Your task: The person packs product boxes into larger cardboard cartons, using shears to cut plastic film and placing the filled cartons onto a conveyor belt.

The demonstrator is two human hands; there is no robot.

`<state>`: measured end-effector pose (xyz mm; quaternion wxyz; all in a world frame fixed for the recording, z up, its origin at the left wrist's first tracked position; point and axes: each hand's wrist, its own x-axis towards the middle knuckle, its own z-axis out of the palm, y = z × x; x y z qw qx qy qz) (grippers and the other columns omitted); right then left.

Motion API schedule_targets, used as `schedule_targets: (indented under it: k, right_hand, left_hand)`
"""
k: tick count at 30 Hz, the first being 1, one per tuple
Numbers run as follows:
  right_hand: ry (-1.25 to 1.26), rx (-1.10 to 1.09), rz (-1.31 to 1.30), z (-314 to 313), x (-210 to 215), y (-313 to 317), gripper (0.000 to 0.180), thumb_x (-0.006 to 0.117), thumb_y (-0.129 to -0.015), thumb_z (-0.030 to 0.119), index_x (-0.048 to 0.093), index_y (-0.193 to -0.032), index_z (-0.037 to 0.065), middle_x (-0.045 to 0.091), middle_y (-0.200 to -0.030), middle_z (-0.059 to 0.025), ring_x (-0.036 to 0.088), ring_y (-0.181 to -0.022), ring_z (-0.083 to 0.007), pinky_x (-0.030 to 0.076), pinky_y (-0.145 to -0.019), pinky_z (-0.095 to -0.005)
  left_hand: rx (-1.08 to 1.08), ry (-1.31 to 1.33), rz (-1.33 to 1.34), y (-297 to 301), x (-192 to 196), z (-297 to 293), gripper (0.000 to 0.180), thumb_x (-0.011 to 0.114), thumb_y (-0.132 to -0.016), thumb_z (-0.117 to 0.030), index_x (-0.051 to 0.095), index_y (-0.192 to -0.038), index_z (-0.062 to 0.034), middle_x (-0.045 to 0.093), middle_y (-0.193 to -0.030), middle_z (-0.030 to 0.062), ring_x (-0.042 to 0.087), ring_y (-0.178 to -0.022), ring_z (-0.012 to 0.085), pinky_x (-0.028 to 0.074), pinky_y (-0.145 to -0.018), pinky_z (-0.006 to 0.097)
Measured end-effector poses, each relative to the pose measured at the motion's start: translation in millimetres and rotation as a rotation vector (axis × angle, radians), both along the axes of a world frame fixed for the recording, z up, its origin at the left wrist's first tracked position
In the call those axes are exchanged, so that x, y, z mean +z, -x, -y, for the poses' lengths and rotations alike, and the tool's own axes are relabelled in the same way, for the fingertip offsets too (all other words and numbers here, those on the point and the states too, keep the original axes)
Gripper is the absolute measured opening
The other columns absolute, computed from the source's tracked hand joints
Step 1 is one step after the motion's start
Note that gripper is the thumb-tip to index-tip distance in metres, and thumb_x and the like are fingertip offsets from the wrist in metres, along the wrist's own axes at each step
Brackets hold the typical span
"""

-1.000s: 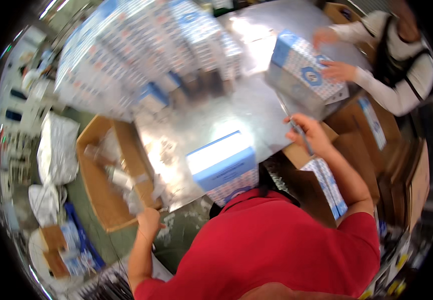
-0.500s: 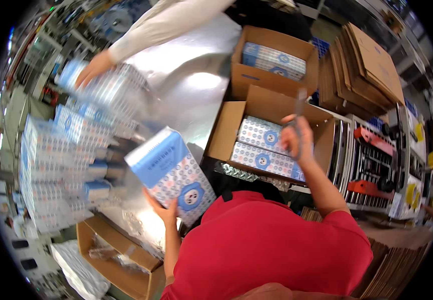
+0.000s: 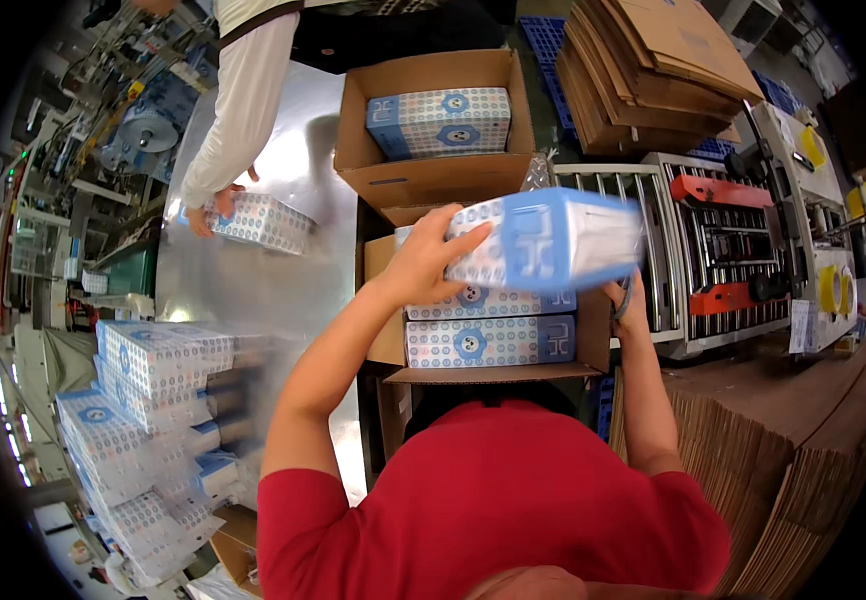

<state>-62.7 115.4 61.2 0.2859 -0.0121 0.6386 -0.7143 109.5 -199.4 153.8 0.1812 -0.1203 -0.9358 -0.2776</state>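
Two hands: left hand (image 3: 431, 262) and right hand (image 3: 631, 305) clasp a blue-white patterned package (image 3: 543, 240), centre frame.
Below: open cardboard carton (image 3: 389, 340), same packages inside.

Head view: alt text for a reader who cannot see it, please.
A person's left hand and right hand hold a blue-and-white patterned box over an open carton holding similar boxes. A co-worker's hand rests on another box on the steel table.

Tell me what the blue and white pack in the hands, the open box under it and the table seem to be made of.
Pack: probably glossy printed plastic wrap; it shines, though blurred. Open box: brown corrugated cardboard, matte, with folded flaps. Table: apparently bare metal; it reflects light like a dull mirror.
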Motion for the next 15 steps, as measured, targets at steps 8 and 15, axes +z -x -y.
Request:
schedule_targets:
  k: [8, 15]
  right_hand:
    - [-0.152, -0.04, -0.186, 21.5, 12.2, -4.3, 0.05, 0.063, -0.067, 0.0, 0.044, -0.113, 0.003, 0.04, -0.067, 0.006, 0.039, -0.058, -0.0036, 0.032, -0.051, -0.0189]
    - [-0.253, -0.007, -0.327, -17.3, 20.0, 15.0, 0.048, 0.056, -0.065, -0.005, 0.046, -0.111, 0.006, 0.038, -0.066, 0.0052, 0.036, -0.055, -0.0042, 0.031, -0.05, -0.0188]
  left_hand:
    - [0.161, 0.406, 0.4, 13.0, -120.2, -15.1, 0.054, 0.045, -0.086, -0.042, 0.034, -0.135, -0.0206, 0.025, -0.143, 0.0069, 0.016, -0.134, 0.0261, 0.009, -0.107, 0.049]
    - [0.699, -0.236, 0.477, -31.9, -175.0, 8.4, 0.06, 0.038, -0.09, -0.035, 0.018, -0.139, -0.0059, 0.018, -0.143, 0.0203, 0.013, -0.134, 0.0305, 0.006, -0.108, 0.046]
